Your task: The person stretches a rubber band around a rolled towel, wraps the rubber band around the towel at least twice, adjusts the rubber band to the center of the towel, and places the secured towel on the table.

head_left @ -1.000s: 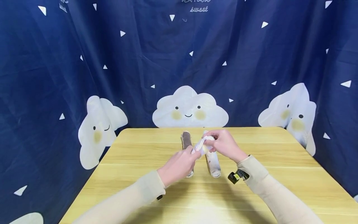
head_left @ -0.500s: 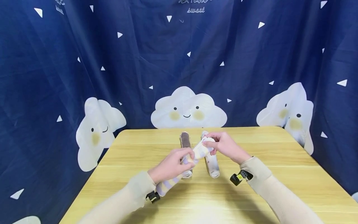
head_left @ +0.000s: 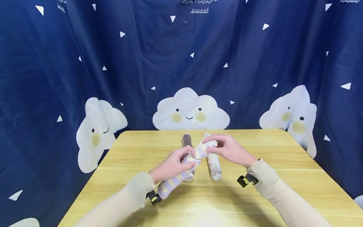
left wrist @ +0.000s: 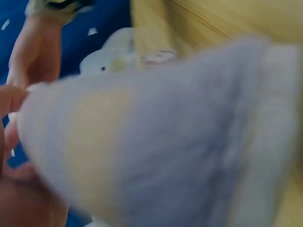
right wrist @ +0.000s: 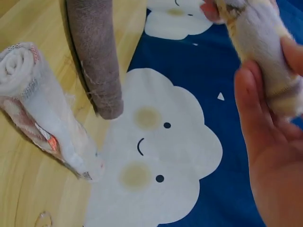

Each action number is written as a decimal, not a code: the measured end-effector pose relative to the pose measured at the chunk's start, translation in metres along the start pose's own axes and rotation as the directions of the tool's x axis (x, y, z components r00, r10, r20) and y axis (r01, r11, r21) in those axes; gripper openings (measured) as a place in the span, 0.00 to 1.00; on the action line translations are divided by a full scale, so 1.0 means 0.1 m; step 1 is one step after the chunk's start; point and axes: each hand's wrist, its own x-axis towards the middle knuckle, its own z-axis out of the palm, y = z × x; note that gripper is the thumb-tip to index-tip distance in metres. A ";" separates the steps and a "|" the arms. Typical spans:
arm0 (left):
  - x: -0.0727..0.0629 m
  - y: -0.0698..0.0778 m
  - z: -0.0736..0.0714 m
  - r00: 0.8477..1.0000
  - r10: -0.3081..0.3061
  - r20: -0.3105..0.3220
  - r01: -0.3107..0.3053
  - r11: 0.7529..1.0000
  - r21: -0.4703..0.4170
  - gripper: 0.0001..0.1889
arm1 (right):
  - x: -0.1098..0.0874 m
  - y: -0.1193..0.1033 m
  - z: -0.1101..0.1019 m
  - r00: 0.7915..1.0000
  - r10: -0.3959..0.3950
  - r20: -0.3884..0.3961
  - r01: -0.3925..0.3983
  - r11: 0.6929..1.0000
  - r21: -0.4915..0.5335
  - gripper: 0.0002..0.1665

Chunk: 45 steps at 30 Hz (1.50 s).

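A rolled towel [head_left: 173, 183] with lavender, pale yellow and white patches is held slantwise above the table between both hands. My left hand [head_left: 170, 165] grips it near the middle, thumb and fingers on opposite sides. The upper end is pinched by my right hand [head_left: 233, 151], thumb below and fingers above. In the left wrist view the wide lower end of the towel fills most of the picture, blurred. The right wrist view shows the right thumb and fingers around the towel's end.
Behind the held towel, a grey-brown rolled towel [head_left: 187, 141] and a white rolled towel [head_left: 214, 167] lie side by side on the wooden table [head_left: 255, 195]. A dark blue curtain [head_left: 141, 63] with clouds hangs at the table's far edge and sides.
The left hand has moved back and left along the towel, and the towel's lower end now shows beneath that wrist. The right hand stays at the upper end, its fingers shifted slightly.
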 end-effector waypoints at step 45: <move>0.10 -0.04 0.27 0.937 0.330 0.114 -0.257 0.431 0.865 0.14 | 0.12 0.06 0.12 0.942 0.296 -0.156 -0.304 0.952 -0.034 0.10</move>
